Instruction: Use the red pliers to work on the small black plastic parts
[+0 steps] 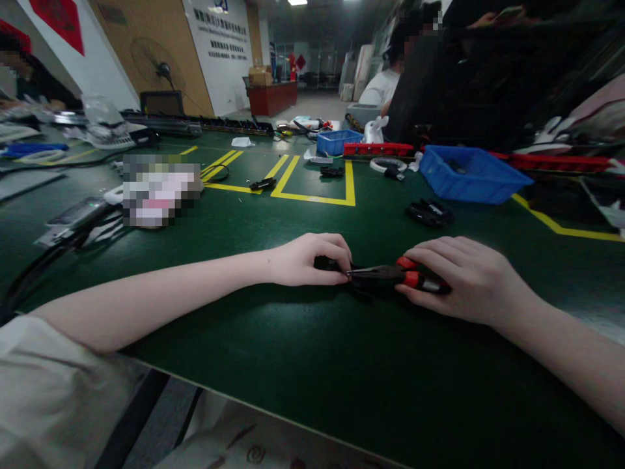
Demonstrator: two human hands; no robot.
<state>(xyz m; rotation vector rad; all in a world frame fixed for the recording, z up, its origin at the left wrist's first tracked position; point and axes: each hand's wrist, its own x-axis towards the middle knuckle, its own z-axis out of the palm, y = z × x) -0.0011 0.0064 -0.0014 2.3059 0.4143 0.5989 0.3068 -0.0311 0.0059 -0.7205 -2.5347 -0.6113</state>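
My right hand (466,277) is closed around the red and black handles of a pair of long-nose pliers (383,273). The jaws point left and reach the fingertips of my left hand (315,260). There, thumb and forefinger pinch a small black part (326,264), mostly hidden behind the fingers. The plier tips seem to touch that part; whether they clamp it I cannot tell. Both hands are low over the green table (312,365), near its front edge.
Ahead on the right stand a blue bin (471,174) and some black parts (430,212). Smaller black pieces (263,184) lie near yellow tape outlines (317,198). A smaller blue bin (336,141) is farther back. Cables (73,238) run at left. People (381,88) sit across the table.
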